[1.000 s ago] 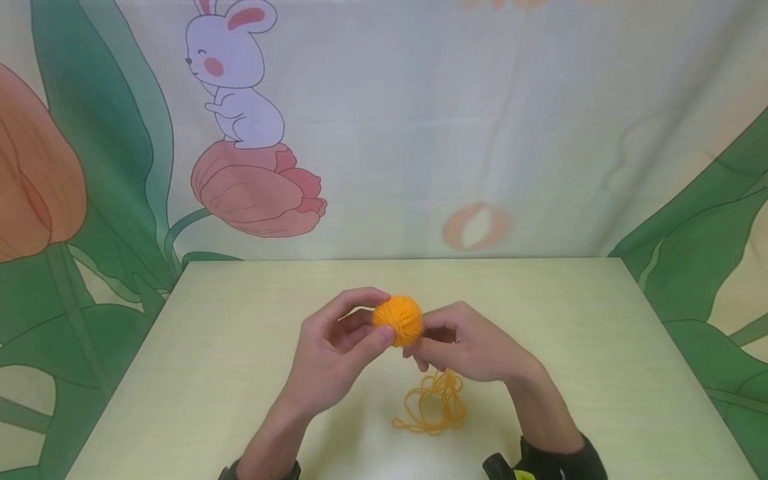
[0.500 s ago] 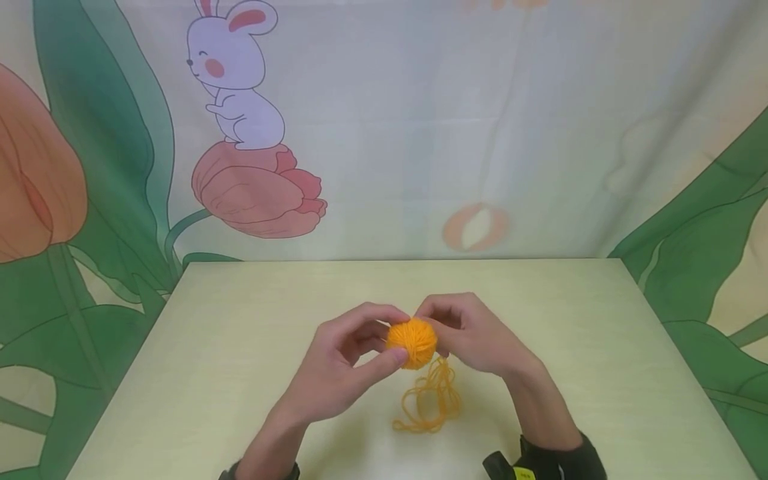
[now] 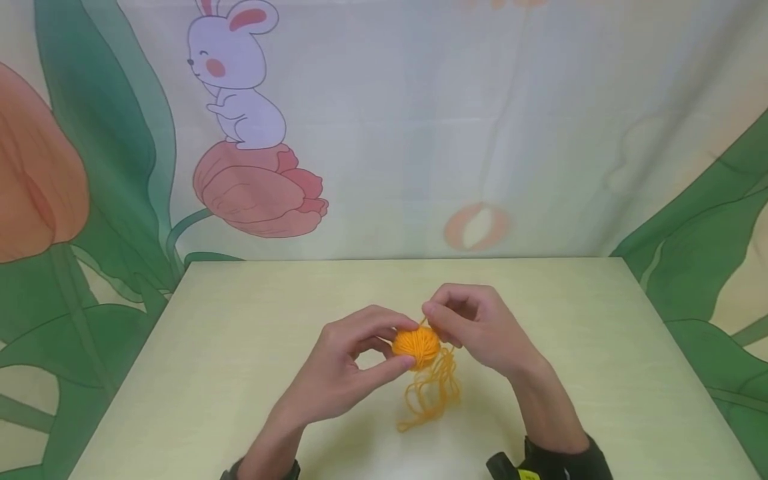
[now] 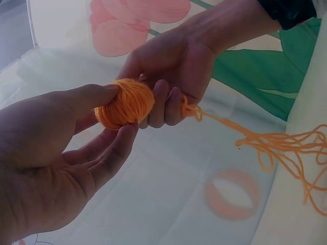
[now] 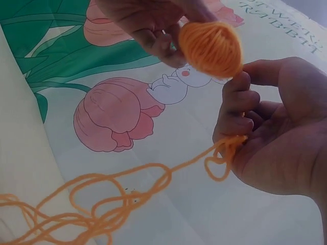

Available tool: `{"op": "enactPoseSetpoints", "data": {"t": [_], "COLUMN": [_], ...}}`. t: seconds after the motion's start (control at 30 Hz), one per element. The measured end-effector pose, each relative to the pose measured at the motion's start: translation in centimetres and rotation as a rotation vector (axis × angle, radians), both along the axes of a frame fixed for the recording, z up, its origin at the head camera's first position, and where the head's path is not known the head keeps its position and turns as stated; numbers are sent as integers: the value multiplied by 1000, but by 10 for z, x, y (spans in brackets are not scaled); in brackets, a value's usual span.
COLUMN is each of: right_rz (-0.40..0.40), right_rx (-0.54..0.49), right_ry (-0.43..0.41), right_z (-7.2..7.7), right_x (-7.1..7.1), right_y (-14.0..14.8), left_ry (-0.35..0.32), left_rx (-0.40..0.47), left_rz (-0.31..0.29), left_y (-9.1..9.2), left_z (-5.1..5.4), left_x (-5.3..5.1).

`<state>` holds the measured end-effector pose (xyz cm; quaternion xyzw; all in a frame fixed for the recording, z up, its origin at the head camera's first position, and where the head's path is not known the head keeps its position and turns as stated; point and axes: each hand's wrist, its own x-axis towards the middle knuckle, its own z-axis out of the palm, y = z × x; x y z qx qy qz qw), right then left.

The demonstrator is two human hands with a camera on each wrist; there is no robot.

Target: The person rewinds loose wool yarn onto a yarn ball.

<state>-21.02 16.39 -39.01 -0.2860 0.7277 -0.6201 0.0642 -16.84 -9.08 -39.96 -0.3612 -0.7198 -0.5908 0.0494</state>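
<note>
An orange yarn ball (image 3: pixel 417 345) is held between the thumb and fingers of the left hand (image 3: pixel 345 363), just above the table; the left wrist view shows the ball (image 4: pixel 125 104) pinched at its side. At the ball's upper right, the right hand (image 3: pixel 483 327) pinches a short taut strand between thumb and index finger. Its other fingers curl round the yarn, which in the right wrist view trails from the palm (image 5: pixel 286 132) as loose loops (image 5: pixel 110 204). From the head, these loops (image 3: pixel 432 393) hang below the ball and right hand.
A pale table (image 3: pixel 240 333) lies under both hands. Behind it hangs a cloth (image 3: pixel 384 133) printed with a rabbit, tulips and leaves. Dark cuffs are on both wrists, with a black device (image 3: pixel 501 465) at the right one.
Both hands have shifted: the left with the ball right and slightly down, the right up from beside the ball to its upper right. A strand now shows between ball and right fingertips.
</note>
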Motion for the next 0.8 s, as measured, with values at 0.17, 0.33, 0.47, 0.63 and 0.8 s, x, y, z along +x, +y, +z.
{"op": "enactPoseSetpoints", "data": {"t": [0.17,0.33,0.47,0.63,0.8], "right_rz": [-27,-29,-8,18,38], "right_rx": [-20,-35,-57,-77,-71], "right_ry": [15,48,82,109,116], "right_z": [5,10,13,16,18], "right_x": [6,12,15,20,24], "right_y": [0,1,2,2,1], "left_ry": [53,78,67,37,11], "left_rx": [-19,-31,-29,-14,5], "left_rz": [40,83,109,142,172], "left_y": [0,0,0,1,1], "left_z": [-1,-1,-2,-4,-5], "left_x": [-2,-3,-4,-5,-7]}}
